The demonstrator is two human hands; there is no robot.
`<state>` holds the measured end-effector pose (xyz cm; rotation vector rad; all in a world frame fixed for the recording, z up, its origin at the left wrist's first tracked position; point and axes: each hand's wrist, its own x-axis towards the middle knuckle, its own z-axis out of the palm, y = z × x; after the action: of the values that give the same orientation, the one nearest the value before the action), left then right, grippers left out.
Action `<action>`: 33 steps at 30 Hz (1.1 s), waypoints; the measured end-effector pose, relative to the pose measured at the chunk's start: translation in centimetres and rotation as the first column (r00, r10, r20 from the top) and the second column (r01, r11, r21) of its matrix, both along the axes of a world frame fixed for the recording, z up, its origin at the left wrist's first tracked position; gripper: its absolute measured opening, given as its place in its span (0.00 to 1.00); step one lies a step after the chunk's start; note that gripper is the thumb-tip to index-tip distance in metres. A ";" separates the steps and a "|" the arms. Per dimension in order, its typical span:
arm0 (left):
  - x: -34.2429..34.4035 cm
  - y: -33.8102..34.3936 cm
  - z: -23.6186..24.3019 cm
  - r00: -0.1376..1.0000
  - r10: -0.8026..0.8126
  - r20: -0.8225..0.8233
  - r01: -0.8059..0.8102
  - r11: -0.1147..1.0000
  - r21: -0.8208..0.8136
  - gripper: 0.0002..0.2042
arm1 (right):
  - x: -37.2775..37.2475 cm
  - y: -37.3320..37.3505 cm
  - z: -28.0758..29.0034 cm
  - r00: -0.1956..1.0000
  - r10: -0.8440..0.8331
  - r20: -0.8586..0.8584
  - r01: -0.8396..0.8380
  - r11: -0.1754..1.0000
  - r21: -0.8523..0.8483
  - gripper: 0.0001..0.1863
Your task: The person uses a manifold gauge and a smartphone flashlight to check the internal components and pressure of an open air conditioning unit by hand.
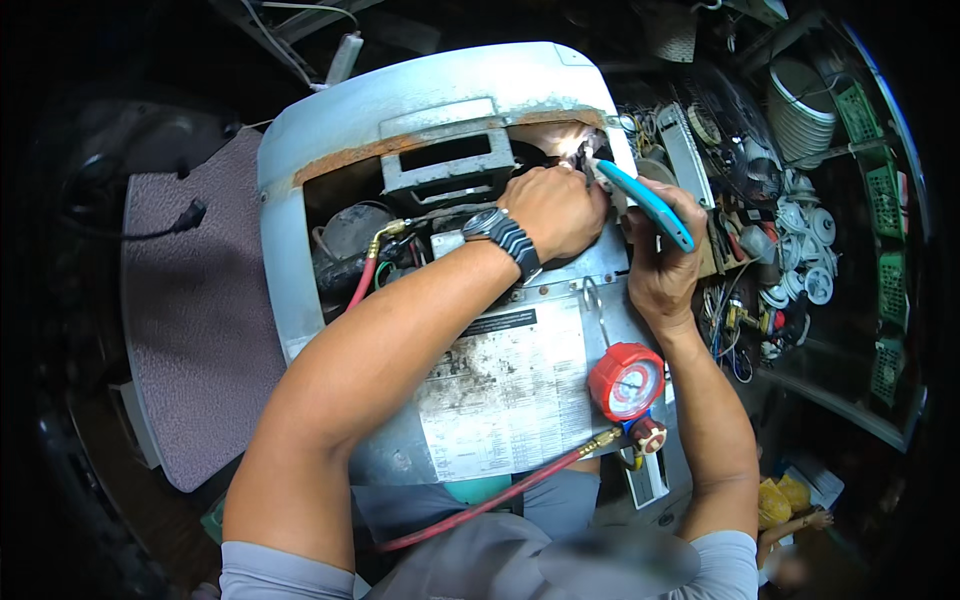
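Both our hands meet at the far upper corner of the white appliance casing point(330, 140), where a small bright glow point(578, 150) shows between them. Our left hand point(552, 210) is closed into a loose fist, knuckles up, and seems to pinch something small at that spot; what it grips is hidden behind the fingers, so we cannot tell. Our right hand point(660, 255) is wrapped around blue-handled pliers point(645, 203), whose nose points up and left into the same spot.

We judge the step in hand to be work on a small pipe or wire end inside the open rear compartment, one hand steadying while the tool bites. The next move seems to call for a firm, steady squeeze without letting the piece slip.

Our left forearm runs diagonally up from the lower left, wrist bent slightly inward, with a dark wristwatch point(503, 238) on it. Our right forearm rises almost straight from the lower edge.

Just below our right wrist hangs a red pressure gauge point(626, 382), and a red hose point(500, 495) trails from it toward us. Left of our left hand, inside the opening, sits a dark compressor point(345, 240). Beyond our right hand lies a clutter of parts and wires point(770, 260); well left of our left arm lies a grey mat point(190, 300).
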<state>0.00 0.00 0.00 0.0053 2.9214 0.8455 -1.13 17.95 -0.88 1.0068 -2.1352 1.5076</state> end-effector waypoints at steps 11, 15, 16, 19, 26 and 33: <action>1.3 -1.1 0.8 0.974 -0.216 -0.067 0.201 0.962 -0.187 0.22 | 1.4 -0.1 0.5 0.997 0.037 -0.075 -0.040 0.999 -0.030 0.18; 5.5 -4.9 5.0 0.980 -0.130 -0.149 0.087 0.960 -0.266 0.16 | 1.8 1.2 -0.5 0.999 0.026 0.029 -0.026 1.000 -0.003 0.15; 6.8 -5.9 8.4 0.992 -0.123 -0.036 0.103 0.930 -0.353 0.15 | 1.2 1.9 -0.6 1.000 -0.006 -0.009 0.006 1.000 0.004 0.15; 12.1 -13.7 9.3 0.988 -0.156 -0.013 0.135 0.894 -0.427 0.10 | 0.4 1.7 -0.9 0.997 0.052 0.058 -0.048 0.996 -0.073 0.15; 18.3 -22.4 4.3 0.950 -0.310 0.047 0.256 0.681 -0.686 0.12 | 0.6 0.2 -0.1 0.999 -0.016 -0.035 0.014 0.998 -0.058 0.16; 18.0 -22.1 2.1 0.950 -0.312 -0.012 0.240 0.755 -0.610 0.13 | 0.2 0.9 -0.7 0.997 0.054 0.057 -0.050 0.996 -0.073 0.15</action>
<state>17.97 -22.09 2.12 0.4404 3.0374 -0.1602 -0.93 18.81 -1.60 1.0123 -2.0936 1.6455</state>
